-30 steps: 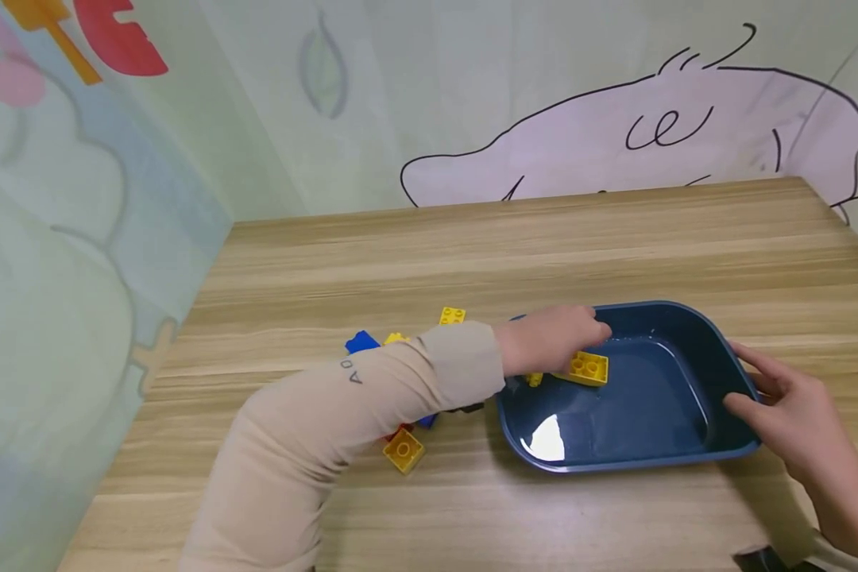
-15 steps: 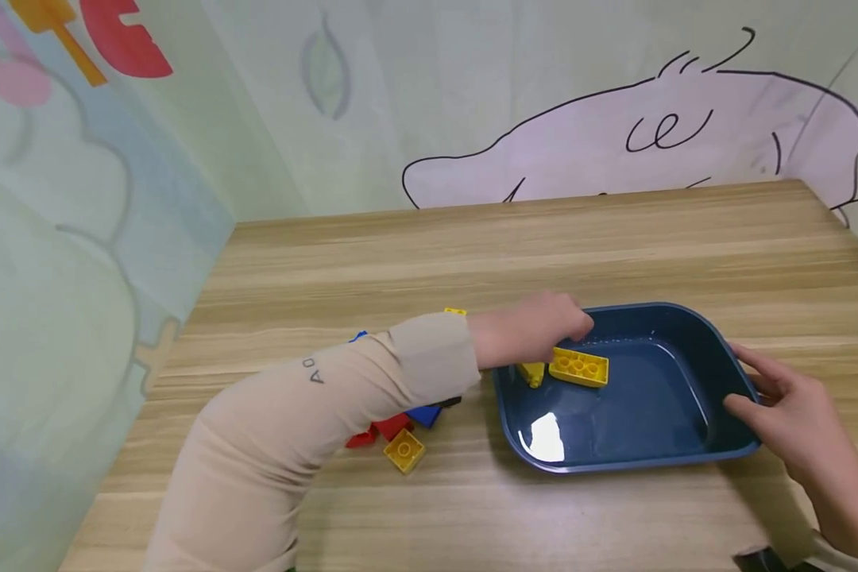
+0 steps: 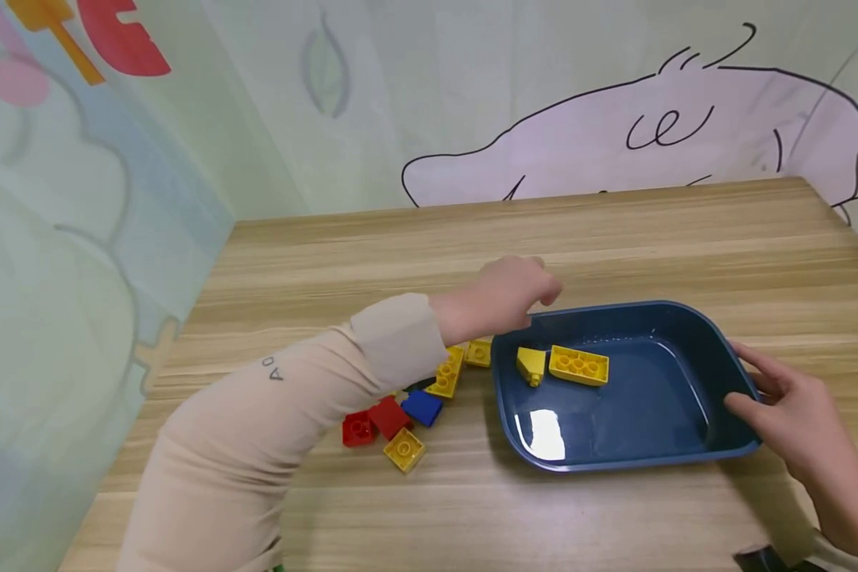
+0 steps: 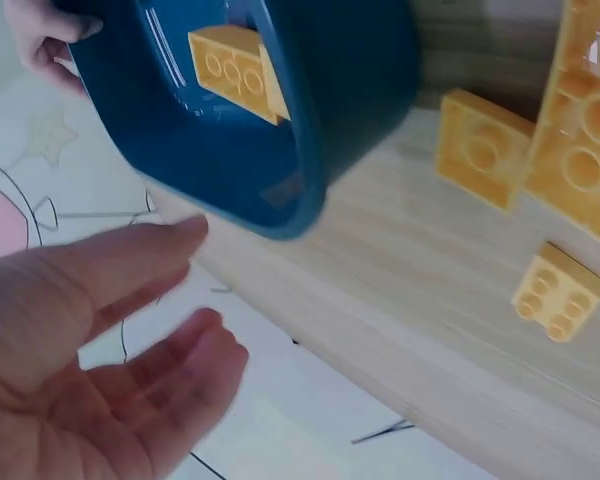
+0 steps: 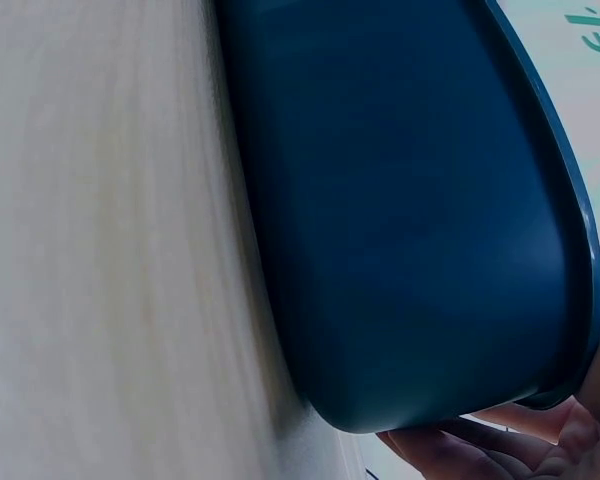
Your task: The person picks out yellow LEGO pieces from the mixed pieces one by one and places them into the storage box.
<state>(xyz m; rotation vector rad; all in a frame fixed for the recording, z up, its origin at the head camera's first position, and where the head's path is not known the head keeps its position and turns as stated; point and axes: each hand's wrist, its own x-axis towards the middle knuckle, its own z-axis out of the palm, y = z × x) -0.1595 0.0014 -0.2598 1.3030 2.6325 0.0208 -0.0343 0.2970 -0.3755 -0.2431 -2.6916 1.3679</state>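
Note:
A dark blue plastic tub [image 3: 651, 405] stands on the wooden table. Inside it lie a long yellow toy brick [image 3: 579, 365] and a sloped yellow brick [image 3: 531, 365]. My left hand [image 3: 500, 298] hovers by the tub's far left corner; in the left wrist view its fingers are apart and loosely bent, with nothing between them. At the tub's right end my right hand [image 3: 801, 405] grips the wall, thumb over the rim and fingers outside, seen partly in the right wrist view.
Left of the tub lies a loose group: red bricks [image 3: 389, 417], a blue brick [image 3: 423, 407], a square yellow brick [image 3: 403, 450] and a long yellow one [image 3: 448, 373]. The left sleeve hides part of it. A studded yellow brick [image 4: 560, 292] sits apart. Painted walls border the table.
My left hand has moved out of the tub, up and left past its rim, uncovering the two yellow bricks inside. The right hand and the tub have stayed put.

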